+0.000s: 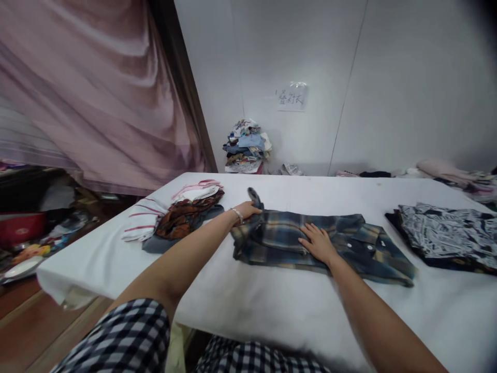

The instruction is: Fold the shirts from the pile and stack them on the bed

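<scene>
A dark blue and tan plaid shirt [287, 233] lies sideways across the white table, partly folded into a long strip. Its collar end sits at the left, and white buttons show toward the right. My left hand [248, 210], with a bracelet at the wrist, grips the shirt at its left end, where a bit of dark cloth sticks up. My right hand [318, 242] rests flat on the middle of the shirt with its fingers spread.
Crumpled clothes [186, 212] lie on the left of the white table [240, 305]. At the right is a stack of folded patterned garments [446, 233]. Behind the table stands a tall clothes pile [248, 147], and a paper sign [292, 97] hangs on the wall.
</scene>
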A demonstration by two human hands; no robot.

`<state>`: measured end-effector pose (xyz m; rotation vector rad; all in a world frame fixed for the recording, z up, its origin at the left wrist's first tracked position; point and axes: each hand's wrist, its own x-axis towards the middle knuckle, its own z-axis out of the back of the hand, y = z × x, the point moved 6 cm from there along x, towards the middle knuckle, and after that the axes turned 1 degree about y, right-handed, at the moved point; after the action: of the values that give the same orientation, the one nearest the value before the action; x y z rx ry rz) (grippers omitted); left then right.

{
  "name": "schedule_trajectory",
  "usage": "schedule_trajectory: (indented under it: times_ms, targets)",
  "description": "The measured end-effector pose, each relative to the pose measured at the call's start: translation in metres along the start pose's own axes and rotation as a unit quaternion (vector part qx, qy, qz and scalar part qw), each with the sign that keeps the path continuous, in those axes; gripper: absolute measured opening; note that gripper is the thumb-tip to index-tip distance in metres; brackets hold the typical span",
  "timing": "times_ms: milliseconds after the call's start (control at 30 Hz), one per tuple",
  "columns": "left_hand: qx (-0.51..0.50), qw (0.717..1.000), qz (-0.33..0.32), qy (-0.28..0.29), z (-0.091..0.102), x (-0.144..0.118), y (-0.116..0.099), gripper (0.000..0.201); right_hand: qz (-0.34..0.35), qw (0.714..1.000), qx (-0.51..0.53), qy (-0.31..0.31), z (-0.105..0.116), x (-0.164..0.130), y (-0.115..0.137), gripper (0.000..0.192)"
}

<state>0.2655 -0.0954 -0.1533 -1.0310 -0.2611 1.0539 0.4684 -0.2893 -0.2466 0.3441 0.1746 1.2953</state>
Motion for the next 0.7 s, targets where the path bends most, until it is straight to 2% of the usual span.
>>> schedule_trajectory:
  times_ms: [100, 167, 267, 367, 433, 533, 600, 700]
  targets:
    - [0.042, 0.998, -0.039, 0.032, -0.045, -0.002, -0.021, 0.039, -0.003, 1.0, 0.013, 0.006, 0.002, 0.0, 0.0, 0.052]
    - [0.077, 0.995, -0.069, 0.018, -0.061, -0.005, -0.025, 0.04, -0.006, 1.0, 0.025, 0.005, 0.003, -0.001, 0.0, 0.051]
    - [0.134, 0.984, -0.108, -0.052, -0.059, -0.01, -0.018, 0.04, -0.008, 0.999, 0.045, 0.0, 0.004, -0.001, -0.001, 0.049]
    - [0.187, 0.967, -0.134, -0.107, -0.052, -0.015, 0.002, 0.045, -0.004, 0.998, 0.06, -0.003, 0.005, -0.001, -0.001, 0.049]
    - [0.248, 0.954, -0.126, -0.113, -0.054, -0.015, 0.019, 0.051, -0.001, 0.998, 0.064, -0.006, 0.005, -0.001, -0.001, 0.05]
    - [0.365, 0.921, -0.095, -0.095, -0.067, -0.01, 0.037, 0.056, 0.001, 0.998, 0.065, -0.007, 0.005, -0.001, -0.001, 0.05]
    - [0.403, 0.906, -0.087, -0.093, -0.075, -0.007, 0.04, 0.056, -0.001, 0.998, 0.064, -0.005, 0.005, 0.0, -0.002, 0.05]
    - [0.398, 0.906, -0.095, -0.109, -0.079, -0.007, 0.036, 0.054, -0.003, 0.998, 0.063, -0.004, 0.005, -0.001, -0.002, 0.05]
